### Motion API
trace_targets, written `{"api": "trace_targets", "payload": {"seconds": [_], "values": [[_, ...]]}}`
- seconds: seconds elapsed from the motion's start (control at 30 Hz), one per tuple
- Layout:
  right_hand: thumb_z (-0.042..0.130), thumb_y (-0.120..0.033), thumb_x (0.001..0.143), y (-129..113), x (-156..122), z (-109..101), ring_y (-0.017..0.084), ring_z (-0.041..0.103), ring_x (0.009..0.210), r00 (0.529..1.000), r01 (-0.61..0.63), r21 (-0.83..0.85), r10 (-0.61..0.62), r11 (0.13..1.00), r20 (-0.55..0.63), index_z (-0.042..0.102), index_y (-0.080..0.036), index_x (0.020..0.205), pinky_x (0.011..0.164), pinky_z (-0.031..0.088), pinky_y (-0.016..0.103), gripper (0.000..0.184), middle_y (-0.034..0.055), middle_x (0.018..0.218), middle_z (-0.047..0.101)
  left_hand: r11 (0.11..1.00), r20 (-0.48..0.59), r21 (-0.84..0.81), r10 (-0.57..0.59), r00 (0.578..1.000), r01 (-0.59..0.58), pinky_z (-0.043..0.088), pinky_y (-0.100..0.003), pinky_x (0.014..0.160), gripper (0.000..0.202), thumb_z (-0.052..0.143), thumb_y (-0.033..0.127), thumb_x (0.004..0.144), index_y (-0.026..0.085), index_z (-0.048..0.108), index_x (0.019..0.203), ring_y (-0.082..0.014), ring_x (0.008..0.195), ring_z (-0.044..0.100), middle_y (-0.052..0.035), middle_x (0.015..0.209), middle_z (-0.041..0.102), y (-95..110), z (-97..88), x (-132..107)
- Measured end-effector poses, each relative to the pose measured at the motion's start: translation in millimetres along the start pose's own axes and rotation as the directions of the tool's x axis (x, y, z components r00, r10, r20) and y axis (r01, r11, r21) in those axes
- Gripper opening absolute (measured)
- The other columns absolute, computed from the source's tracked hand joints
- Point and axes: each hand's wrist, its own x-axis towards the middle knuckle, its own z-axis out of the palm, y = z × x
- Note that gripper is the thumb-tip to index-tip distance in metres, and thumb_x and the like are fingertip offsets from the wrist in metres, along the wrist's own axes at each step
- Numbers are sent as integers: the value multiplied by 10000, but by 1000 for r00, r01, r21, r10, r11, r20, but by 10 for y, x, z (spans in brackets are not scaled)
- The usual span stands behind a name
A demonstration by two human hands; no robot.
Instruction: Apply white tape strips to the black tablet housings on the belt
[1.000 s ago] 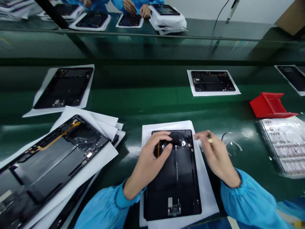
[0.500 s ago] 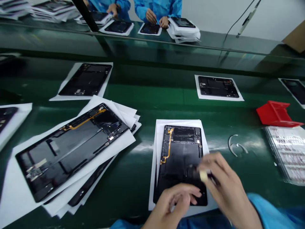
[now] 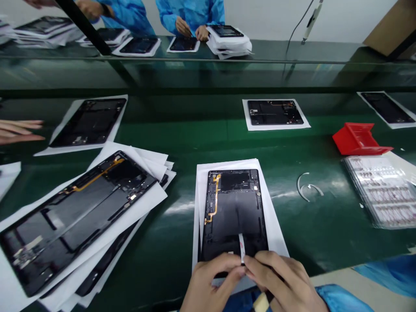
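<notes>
At the far left, a co-worker's hand enters, cut off at the frame edge. Nearer, a stacked tablet housing lies askew on white sheets; the housings beneath it are mostly covered, so their number cannot be established.

At centre, the working housing lies on paper, directly before the person. A narrow white strip lies lengthwise over its lower part. The left hand has thumb and forefinger drawn together at the strip's near end; whether they pinch it cannot be told, the contact being obscured by the fingertips. The right hand brings its forefinger to the same spot, its remaining fingers curled around a pale-yellow-and-dark tool, whose lower end is cut off by the frame.

The step in hand is judged to be handling the strip at the housing's near end. The next move would call for fine fingertip control of that end, with the strip straight and the tool clear of the housing.

The housing's near edge is largely hidden behind both hands. Further right lie curved pale strips, a red bin and a clear tray; its small contents are too fine to identify.
</notes>
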Motion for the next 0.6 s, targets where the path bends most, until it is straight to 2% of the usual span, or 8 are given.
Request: {"api": "trace_targets", "payload": {"seconds": [0.1,0.17,0.23,0.3,0.37,0.47,0.53,0.6], "values": [[279,-182,1041,15,67,-61,150,724,727,996,76,-14,-75,997,39,677,-148,1165,670,583,227,419,43,935,765,951,6,177,257,966,-254,562,-155,698,167,579,191,942,226,740,965,-137,729,714,-9,868,759,84,-18,13],[247,-126,1024,-5,100,-91,169,715,703,996,79,-73,-75,994,53,678,-111,1145,630,568,264,448,64,929,766,884,17,243,408,913,-399,578,-169,730,192,534,149,963,213,709,1009,-137,744,716,-23,910,761,147,-18,42],[253,-65,991,-32,119,-96,183,707,679,997,76,-166,-71,983,41,686,-97,1107,607,551,289,449,74,925,768,793,53,309,537,842,-525,590,-189,761,201,494,126,979,179,675,1049,-145,773,722,-55,930,760,201,-18,88],[255,-15,954,-55,128,-79,188,701,654,997,79,-246,-78,966,11,691,-87,1060,590,535,295,455,84,905,769,691,116,372,628,770,-620,594,-208,791,204,474,112,984,135,651,1085,-160,809,726,-90,930,756,242,-20,139],[249,8,930,-65,129,-52,189,694,632,995,94,-289,-101,953,-10,685,-73,1026,569,521,291,454,96,877,765,629,161,411,663,731,-660,593,-213,799,221,450,110,990,108,641,1102,-163,812,727,-106,925,753,275,-27,180],[260,-8,927,-52,136,-30,191,683,622,995,103,-270,-103,957,15,652,-62,1046,565,517,292,413,104,853,748,643,157,413,647,746,-645,595,-209,788,261,419,143,1008,141,650,1130,-156,798,726,-82,927,753,316,-79,184],[275,-36,937,-11,155,-27,185,674,624,996,84,-185,-77,979,43,615,-80,1097,578,526,290,379,96,863,732,708,130,404,583,802,-580,595,-208,784,252,460,197,1004,199,672,1140,-168,827,729,-59,940,754,328,-162,121],[280,-26,918,72,190,-15,166,657,611,999,17,-55,-14,998,46,584,-116,1114,580,529,270,373,74,854,708,806,83,374,463,882,-459,592,-195,763,199,565,261,963,257,705,1105,-185,838,732,-38,928,756,315,-278,-9]]}}
